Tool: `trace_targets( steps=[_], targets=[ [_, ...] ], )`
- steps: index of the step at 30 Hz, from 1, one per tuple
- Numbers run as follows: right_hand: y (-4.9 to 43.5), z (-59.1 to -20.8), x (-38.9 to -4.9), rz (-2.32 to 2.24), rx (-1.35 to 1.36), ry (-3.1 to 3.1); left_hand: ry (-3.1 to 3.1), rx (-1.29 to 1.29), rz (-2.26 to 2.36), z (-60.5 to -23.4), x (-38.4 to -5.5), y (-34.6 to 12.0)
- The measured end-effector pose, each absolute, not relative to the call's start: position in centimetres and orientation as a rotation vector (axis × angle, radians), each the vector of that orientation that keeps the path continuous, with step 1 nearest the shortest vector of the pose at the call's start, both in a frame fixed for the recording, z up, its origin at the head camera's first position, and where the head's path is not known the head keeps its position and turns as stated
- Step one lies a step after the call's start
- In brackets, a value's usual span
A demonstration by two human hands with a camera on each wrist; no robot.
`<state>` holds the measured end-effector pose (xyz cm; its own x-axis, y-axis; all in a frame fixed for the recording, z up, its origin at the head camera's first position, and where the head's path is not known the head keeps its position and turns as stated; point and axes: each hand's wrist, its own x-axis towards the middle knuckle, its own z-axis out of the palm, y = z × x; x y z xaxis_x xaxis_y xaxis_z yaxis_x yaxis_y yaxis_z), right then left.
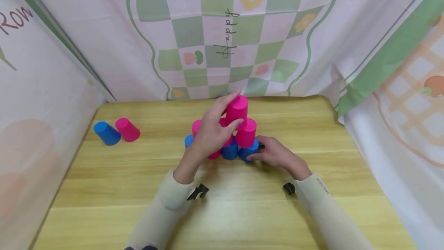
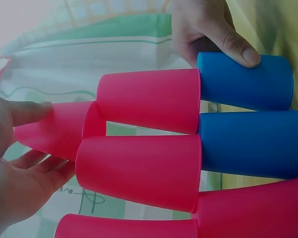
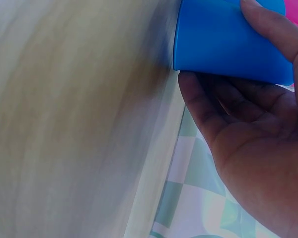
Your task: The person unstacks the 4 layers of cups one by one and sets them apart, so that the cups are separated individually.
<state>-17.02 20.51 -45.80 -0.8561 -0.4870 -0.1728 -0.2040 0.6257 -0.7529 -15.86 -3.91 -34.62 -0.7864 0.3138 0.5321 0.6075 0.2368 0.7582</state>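
Upside-down plastic cups stand stacked in tiers on the wooden table. My left hand grips a pink cup at the top, thumb on one side and fingers on the other. In the left wrist view that cup's rim overlaps the middle-tier pink cups. Below these are blue cups and a pink cup on the table. My right hand holds the bottom right blue cup between thumb and fingers. The left hand and forearm partly cover the stack's left end in the head view.
On the table's left part, a blue cup and a pink cup stand side by side. A checkered curtain hangs along the table's back edge, with more cloth at both sides.
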Motion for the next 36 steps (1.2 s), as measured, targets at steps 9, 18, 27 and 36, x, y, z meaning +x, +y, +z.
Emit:
trace_targets(
  steps=[9,18,27,36],
  targets=[
    [20.4,-45.8,-17.0,-1.081,-0.542,2.503,-2.145,-0.883,-1.569,-33.8,-15.0,-4.7],
    [20.4,-45.8,-17.0,-1.114,-0.532,2.506,-2.145,-0.803,-1.490,-33.5,-14.5,-6.0],
    [20.3,-45.8,-17.1,-1.098,-0.551,2.514,-2.091,-0.663,-1.529,-32.1,-13.1,-8.8],
    [20.2,-45.9,-17.2,-1.109,-0.525,2.508,-2.035,-0.518,-1.530,-30.7,-12.2,-11.6]
  ],
)
